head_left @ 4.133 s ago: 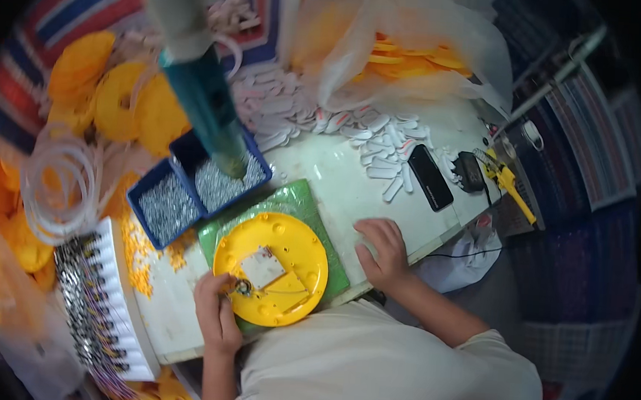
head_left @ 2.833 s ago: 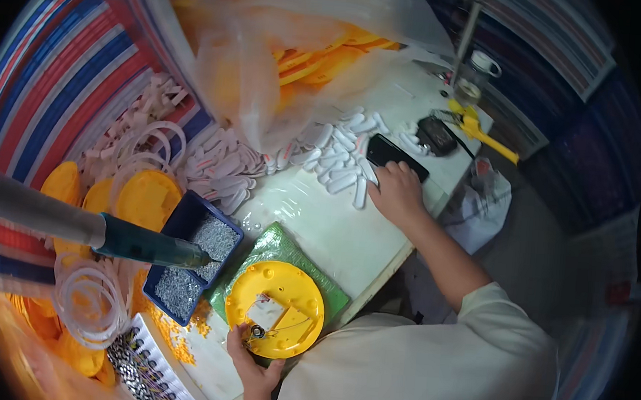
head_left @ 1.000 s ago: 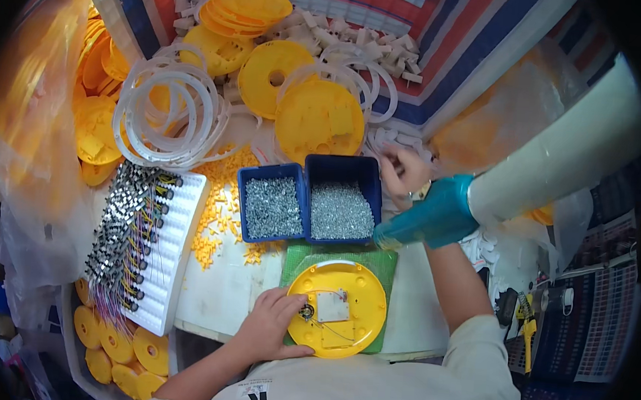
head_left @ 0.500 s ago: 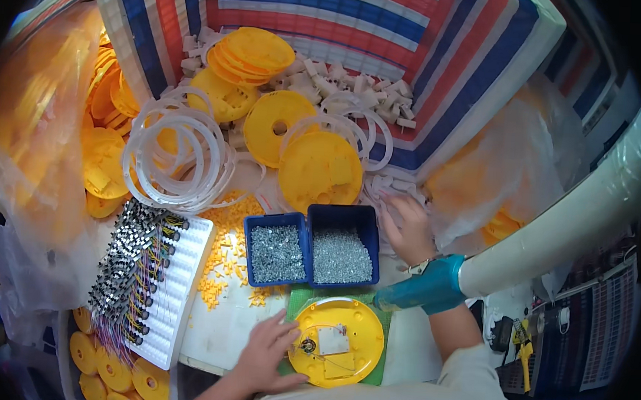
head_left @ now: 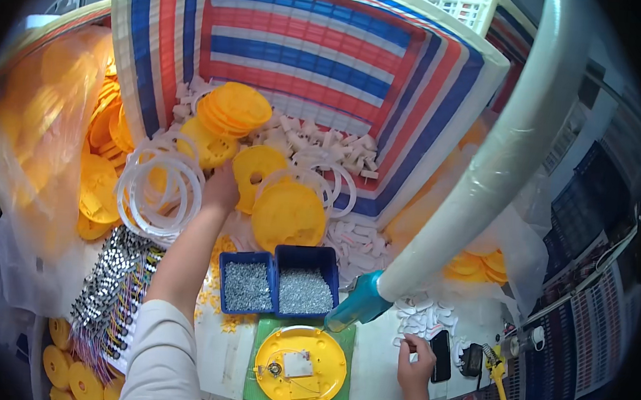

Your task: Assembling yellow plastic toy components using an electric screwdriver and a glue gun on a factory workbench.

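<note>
From a distance I am watching a white desk [head_left: 379, 368] and judging the step in hand to be a reach for a part. The left hand [head_left: 221, 188] is stretching to the desk's far left, beside a yellow holed disc [head_left: 267, 163]; its fingers are hidden, so I cannot tell whether they are grasping anything. The next move, I judge, is calling for a secure pick there. The yellow base [head_left: 320, 360], carrying a white block [head_left: 298, 363], is lying untouched on a green pad [head_left: 256, 395] at the near edge's middle. The right hand [head_left: 417, 363] is curling loosely near that edge's right end, beside a black phone [head_left: 441, 357]; I cannot see whether it is holding anything. Compared with half a second earlier, the left hand is no longer lying beside the base's left rim, nor the right reaching past the blue bins [head_left: 305, 260].
</note>
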The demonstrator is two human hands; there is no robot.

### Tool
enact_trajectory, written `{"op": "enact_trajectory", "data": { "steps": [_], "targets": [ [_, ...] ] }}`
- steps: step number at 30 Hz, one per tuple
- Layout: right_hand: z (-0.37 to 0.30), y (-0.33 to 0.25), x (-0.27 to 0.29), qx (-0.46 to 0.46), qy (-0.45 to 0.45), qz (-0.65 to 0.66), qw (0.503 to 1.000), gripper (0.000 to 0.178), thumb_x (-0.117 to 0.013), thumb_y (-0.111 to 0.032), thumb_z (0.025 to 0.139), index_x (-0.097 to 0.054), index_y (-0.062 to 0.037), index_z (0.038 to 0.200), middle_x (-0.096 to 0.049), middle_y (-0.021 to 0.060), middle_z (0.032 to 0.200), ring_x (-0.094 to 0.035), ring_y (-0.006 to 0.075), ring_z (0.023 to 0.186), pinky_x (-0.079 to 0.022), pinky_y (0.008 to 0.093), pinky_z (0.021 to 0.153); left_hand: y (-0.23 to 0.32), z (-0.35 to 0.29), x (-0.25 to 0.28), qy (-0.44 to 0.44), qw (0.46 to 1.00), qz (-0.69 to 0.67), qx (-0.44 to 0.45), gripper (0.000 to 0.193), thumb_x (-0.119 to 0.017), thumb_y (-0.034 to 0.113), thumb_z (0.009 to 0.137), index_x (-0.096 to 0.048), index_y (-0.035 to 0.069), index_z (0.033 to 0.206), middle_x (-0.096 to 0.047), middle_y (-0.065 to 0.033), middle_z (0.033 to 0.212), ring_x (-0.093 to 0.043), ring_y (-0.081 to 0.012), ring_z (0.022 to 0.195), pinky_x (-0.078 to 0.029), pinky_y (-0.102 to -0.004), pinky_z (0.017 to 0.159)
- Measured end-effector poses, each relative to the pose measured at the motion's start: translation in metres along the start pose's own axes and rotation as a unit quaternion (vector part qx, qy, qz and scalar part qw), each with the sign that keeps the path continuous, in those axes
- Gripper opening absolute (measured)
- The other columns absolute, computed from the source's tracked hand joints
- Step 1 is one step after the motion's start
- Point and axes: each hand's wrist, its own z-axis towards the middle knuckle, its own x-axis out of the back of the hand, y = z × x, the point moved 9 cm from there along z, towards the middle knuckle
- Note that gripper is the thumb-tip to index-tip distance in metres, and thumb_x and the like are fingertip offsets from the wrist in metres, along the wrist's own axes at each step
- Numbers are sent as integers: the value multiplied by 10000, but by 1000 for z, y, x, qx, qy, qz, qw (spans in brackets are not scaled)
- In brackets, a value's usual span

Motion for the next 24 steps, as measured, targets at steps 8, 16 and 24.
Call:
{"op": "enact_trajectory", "data": {
  "steps": [8,16,24],
  "targets": [
    [110,-72,-54,171,-83,51,980,133,-721,-51,897,-727,5,1018,-717,148,859,-716,291,750,-569,344,719,19,12,118,208,946,-229,-96,260,-635,78,925,-638,-9,1170,-665,-240,1076,-661,-441,991,-528,-457,879],
    [293,-13,-260,115,-67,27,991,337,-676,-251,974,-703,8,1187,-730,181,1048,-705,312,963,-534,396,879,-20,-122,189,211,689,-693,38,476,-560,175,1044,-484,-41,1462,-614,-152,1367,-630,-250,1234,-505,-372,1066],
    [313,-46,-291,26,-48,164,985,311,-613,-258,1022,-696,40,1047,-719,183,913,-690,291,865,-516,386,773,-40,-344,132,-7,504,-819,274,619,-482,290,1011,-415,-29,1537,-536,-212,1518,-553,-372,1375,-434,-500,1170]
  ]
}}
